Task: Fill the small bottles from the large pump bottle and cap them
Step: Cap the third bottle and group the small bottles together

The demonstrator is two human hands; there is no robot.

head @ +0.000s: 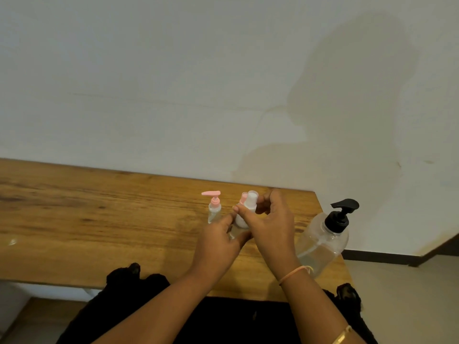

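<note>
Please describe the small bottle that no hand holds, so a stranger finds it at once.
Start at the wooden table. Just left of the left hand stands a small clear bottle. Its pump is pink; the big bottle has a black one.

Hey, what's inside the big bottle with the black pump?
Clear liquid fills the lower part of the large pump bottle, with a dip tube below the pump. The wrist of the right hand hides its near bottom corner.

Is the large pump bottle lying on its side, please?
No, the large bottle stands on its base beside the right hand.
</note>
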